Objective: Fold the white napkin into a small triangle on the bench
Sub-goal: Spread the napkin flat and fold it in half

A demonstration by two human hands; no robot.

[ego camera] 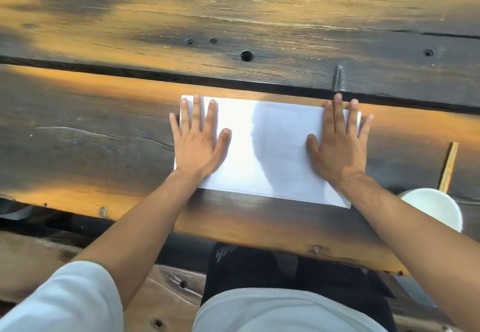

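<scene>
While flat and wide like this on the near plank of the dark weathered wooden bench [78, 134], the white rectangular paper napkin [270, 149] is pinned only at its two ends: left hand [197, 139] on the left end, right hand [340, 144] on the right, fingers of both spread wide and straight, pressing down, gripping nothing. Biggest risk from here, probably: lifting one palm to start a diagonal fold and letting the loose sheet skate on the smooth wood, so corners miss and the triangle comes out lopsided. Also worth watching: the white round bowl [436, 209] and thin wooden stick [448, 168] near the right forearm, easy to bump.
</scene>
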